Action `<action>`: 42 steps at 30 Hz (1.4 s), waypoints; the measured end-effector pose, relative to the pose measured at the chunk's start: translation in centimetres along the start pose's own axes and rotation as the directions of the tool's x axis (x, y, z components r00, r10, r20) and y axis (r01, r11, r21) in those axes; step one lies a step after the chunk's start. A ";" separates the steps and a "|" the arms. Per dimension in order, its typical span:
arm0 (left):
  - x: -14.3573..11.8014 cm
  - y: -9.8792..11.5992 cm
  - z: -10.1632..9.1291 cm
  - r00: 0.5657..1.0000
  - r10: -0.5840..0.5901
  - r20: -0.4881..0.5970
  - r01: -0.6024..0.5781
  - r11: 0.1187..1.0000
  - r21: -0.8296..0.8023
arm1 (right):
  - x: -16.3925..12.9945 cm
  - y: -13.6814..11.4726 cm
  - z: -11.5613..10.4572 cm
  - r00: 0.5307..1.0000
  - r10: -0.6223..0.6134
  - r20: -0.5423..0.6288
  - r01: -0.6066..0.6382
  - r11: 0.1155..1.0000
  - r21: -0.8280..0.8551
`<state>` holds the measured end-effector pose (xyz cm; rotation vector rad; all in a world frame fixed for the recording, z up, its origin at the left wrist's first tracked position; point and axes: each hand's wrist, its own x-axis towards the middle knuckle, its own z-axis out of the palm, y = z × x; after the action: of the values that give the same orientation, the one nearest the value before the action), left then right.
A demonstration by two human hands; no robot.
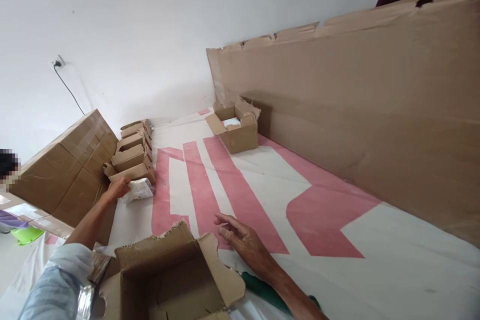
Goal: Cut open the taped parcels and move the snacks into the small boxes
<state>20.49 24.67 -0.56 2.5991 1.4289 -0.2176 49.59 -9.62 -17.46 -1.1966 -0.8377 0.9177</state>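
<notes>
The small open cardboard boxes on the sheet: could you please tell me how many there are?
6, though more may be hidden: four in the row of small boxes beside the large taped carton, one lone box by the cardboard sheet, one near box between the hands.

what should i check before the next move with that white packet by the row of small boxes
1. Left hand on the white packet: ok, touching its edge.
2. Firm grasp on the packet: cannot tell.
3. Right hand free: ok, open, resting on the white and pink sheet.
4. Torn box in front open: ok, looks empty.
5. Row of small boxes beside the packet: ok, lined up.
6. Far open box out of the way: ok.
</notes>
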 end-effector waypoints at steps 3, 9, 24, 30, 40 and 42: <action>1.4 -0.6 -0.3 0.991 -0.123 -0.049 0.129 0.980 0.149 | 0.0 0.2 0.0 1.000 0.008 0.030 -0.007 0.999 -0.033; 3.0 -0.8 0.0 0.978 -0.184 -0.098 0.205 0.933 0.295 | 0.1 0.5 -0.2 0.997 0.017 0.073 -0.011 0.996 -0.086; 1.7 -0.3 -1.4 0.983 -0.169 -0.072 0.183 0.907 0.379 | 0.0 1.1 -0.1 0.994 0.028 0.102 -0.020 0.997 -0.081; 1.8 0.4 -1.0 0.965 -0.191 -0.181 0.249 0.887 0.390 | 0.2 1.3 -0.2 0.996 0.011 0.090 -0.004 0.997 -0.081; 1.3 1.0 0.0 0.931 -0.231 -0.282 0.324 0.879 0.350 | 0.2 2.0 0.0 0.996 0.018 0.089 -0.013 0.998 -0.059; 1.8 1.4 0.5 0.942 -0.226 -0.248 0.302 0.891 0.338 | 0.2 2.1 0.1 0.996 0.030 0.087 -0.027 0.999 -0.042</action>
<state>22.56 25.31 -1.30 2.7704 1.9966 -0.2917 49.31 -9.11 -19.53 -1.2127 -0.9155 0.9863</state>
